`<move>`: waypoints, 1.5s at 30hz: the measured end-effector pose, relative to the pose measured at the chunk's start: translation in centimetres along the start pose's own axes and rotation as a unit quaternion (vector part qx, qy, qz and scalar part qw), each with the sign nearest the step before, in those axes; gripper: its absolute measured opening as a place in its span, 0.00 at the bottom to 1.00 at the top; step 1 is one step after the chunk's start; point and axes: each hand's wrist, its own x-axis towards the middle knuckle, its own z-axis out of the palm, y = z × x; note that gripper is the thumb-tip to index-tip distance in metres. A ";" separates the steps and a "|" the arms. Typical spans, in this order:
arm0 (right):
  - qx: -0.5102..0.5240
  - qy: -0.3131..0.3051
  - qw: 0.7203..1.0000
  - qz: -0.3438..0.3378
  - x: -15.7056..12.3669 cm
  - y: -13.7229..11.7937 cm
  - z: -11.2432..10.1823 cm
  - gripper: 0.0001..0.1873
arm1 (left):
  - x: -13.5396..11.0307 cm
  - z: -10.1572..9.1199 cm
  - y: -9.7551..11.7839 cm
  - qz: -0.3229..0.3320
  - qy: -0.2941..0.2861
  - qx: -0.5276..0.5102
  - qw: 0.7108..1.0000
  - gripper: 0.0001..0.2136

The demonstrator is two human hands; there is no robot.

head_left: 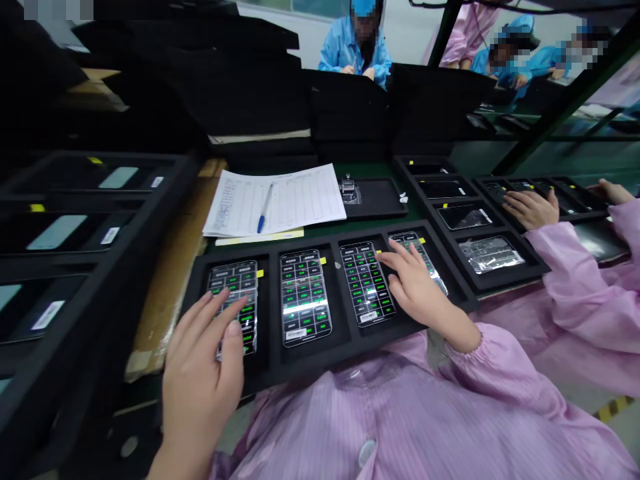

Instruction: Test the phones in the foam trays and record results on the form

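Left hand (pixel 200 373), open with fingers spread, is resting on the leftmost phone (pixel 235 280) in a black foam tray (pixel 270 313); right hand (pixel 415 287), also open, is lying across the third phone (pixel 363 283) and fourth phone (pixel 407 239), gripping neither

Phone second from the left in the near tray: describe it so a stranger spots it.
Four phones lie in a black foam tray before the person. This phone, second from the left, alone has a bright band of glare across its screen.
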 end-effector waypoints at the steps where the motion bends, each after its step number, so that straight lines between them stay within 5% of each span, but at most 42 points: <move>1: -0.004 -0.022 1.000 -0.005 0.4 -0.8 0.2 0.23 | 0.2 -0.3 -0.2 -0.007 0.006 0.006 1.000 0.18; 7: 0.027 -0.078 0.995 -0.056 3.1 -4.7 1.4 0.23 | 0.9 -1.8 -1.7 -0.036 0.020 0.027 0.999 0.18; 13: 0.036 -0.161 0.980 -0.112 5.5 -7.4 3.4 0.23 | 1.6 -1.8 -2.3 -0.060 -0.038 0.063 0.995 0.22; 22: 0.096 -0.093 0.986 -0.098 5.2 -6.8 3.8 0.23 | 3.0 0.1 -1.4 -0.056 -0.201 0.128 0.970 0.23; 30: 0.072 -0.114 0.985 -0.104 5.5 -7.1 4.8 0.22 | 3.4 -1.3 -2.4 -0.074 -0.138 0.134 0.979 0.24; 37: 0.070 -0.074 0.987 -0.121 4.4 -7.7 3.7 0.23 | 4.6 -1.4 -2.9 -0.060 -0.197 0.158 0.966 0.25; 45: 0.058 -0.106 0.985 -0.125 3.2 -8.6 3.5 0.21 | 4.5 -1.1 -2.2 -0.072 -0.243 0.168 0.953 0.24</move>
